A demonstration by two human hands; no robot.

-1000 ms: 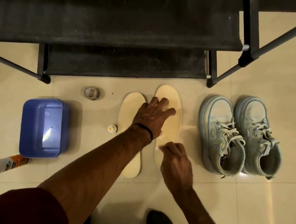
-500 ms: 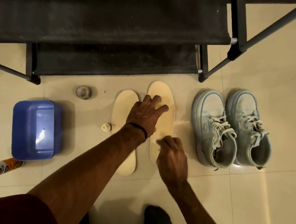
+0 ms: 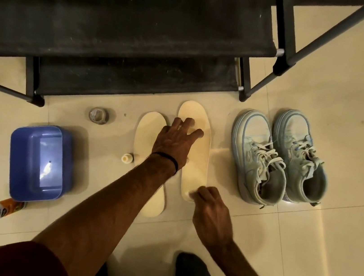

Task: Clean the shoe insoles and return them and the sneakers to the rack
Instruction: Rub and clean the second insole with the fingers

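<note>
Pale floor tiles (image 3: 301, 250) carry everything, below a black rack (image 3: 121, 34). Two cream insoles (image 3: 196, 163) lie side by side, sneakers (image 3: 279, 159) just right of them. His left hand (image 3: 175, 141) presses the right insole with spread fingers; his right hand (image 3: 209, 215) pinches something small and whitish at its heel. A blue tub (image 3: 37, 163) sits well left.
</note>
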